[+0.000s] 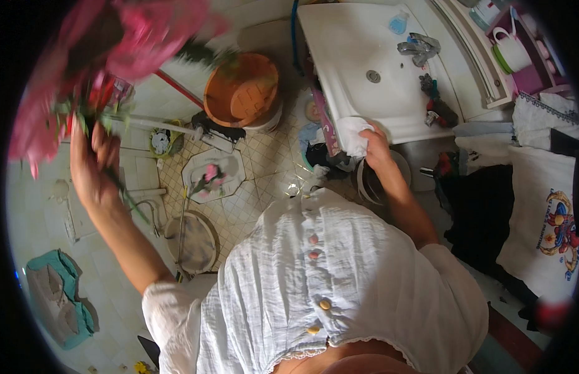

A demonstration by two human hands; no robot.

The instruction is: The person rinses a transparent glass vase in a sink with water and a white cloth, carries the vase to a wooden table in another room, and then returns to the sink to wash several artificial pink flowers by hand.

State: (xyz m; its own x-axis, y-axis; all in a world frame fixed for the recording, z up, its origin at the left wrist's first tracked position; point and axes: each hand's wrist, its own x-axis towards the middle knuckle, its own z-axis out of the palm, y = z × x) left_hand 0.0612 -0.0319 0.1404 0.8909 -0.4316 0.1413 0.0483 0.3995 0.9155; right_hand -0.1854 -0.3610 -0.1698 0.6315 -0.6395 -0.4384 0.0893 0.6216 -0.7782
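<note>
My left hand [95,163] is raised at the left, its fingers closed around the stems of a bouquet of pink and red flowers [144,42]. The blossoms are blurred and fill the upper left. Over the near left corner of a white washbasin [336,61], my right hand [378,147] grips a white cloth [354,135], which rests against the basin's rim. A chrome tap [420,49] stands at the basin's far side, with a small bottle of blue liquid [398,23] beside it.
An orange plastic bucket [242,89] stands by the wall. On the tiled floor, a squat-toilet pan [233,175] has pink flowers [211,173] lying over it. Near it is a round basin [193,240]. Clothes [478,210] hang at the right, below a shelf with a white mug [513,51].
</note>
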